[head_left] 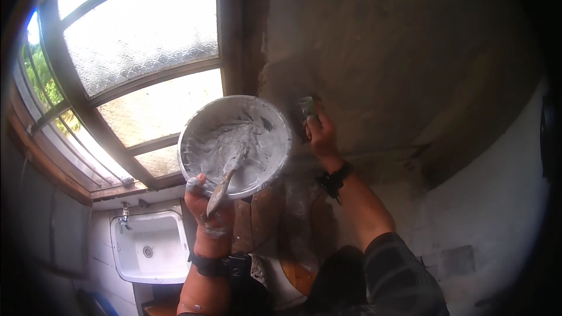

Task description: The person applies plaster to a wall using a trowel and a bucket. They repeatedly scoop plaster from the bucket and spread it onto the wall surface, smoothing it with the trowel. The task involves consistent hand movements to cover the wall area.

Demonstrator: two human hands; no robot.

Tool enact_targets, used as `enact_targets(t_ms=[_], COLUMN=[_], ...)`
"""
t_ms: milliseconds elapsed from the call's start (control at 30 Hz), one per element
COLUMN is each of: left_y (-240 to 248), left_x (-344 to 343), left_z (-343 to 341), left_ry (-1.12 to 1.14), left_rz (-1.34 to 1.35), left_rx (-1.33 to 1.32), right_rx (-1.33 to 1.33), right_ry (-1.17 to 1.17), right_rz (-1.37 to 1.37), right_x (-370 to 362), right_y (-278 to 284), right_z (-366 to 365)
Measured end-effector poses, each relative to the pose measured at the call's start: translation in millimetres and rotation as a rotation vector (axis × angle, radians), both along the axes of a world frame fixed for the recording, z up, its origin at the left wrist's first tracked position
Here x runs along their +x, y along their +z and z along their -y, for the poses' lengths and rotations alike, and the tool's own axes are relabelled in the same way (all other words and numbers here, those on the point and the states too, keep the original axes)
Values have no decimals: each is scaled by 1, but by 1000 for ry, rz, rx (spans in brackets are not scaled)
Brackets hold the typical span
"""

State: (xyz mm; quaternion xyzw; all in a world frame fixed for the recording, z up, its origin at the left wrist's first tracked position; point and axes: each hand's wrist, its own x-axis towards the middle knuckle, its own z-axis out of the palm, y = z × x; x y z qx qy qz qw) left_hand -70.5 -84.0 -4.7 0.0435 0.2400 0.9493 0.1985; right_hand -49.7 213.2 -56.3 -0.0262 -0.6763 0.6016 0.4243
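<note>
My left hand (pixel 206 202), smeared with white paste, grips the near rim of a round metal basin (pixel 285 151) and holds it up. Grey-white paste (pixel 202 151) coats the inside of the basin. A wooden-handled tool (pixel 218 195) leans over the near rim above my left hand, its working end buried in paste. To the right of the basin, my right hand (pixel 321 131) is closed round a short tool with a pale greenish, rounded end (pixel 307 105), close to the brownish wall (pixel 374 76). The rest of that tool is too dark to make out.
A framed window (pixel 146 52) with textured panes is at the left, its lower sash beside the basin. Below it are a white sink (pixel 146 248) and a tap (pixel 124 216). A round wooden surface (pixel 297 278) shows below, near my legs.
</note>
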Motion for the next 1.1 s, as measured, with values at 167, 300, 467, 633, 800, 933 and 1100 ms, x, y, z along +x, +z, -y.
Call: enact_targets(t_ms=[167, 300, 467, 633, 800, 933, 1100], left_y=[7, 6, -9, 5, 8, 2, 14], left_x=[4, 2, 0, 4, 4, -1, 6], left_z=[4, 2, 5, 1, 2, 0, 1], left_ry=[-75, -115, 12, -63, -69, -78, -16], left_rz=[39, 18, -169, 8, -3, -35, 2], left_rx=[26, 24, -198, 27, 21, -22, 27], right_rx=[-14, 66, -81, 11, 158, 191, 55], right_ry=[-75, -113, -80, -98, -229, -254, -226], right_rz=[-157, -114, -32, -88, -366, -356, -367], right_x=[-10, -33, -3, 23, 3, -9, -31], right_y=[55, 25, -25, 37, 187, 210, 117], right_z=[3, -17, 13, 2, 1, -14, -14])
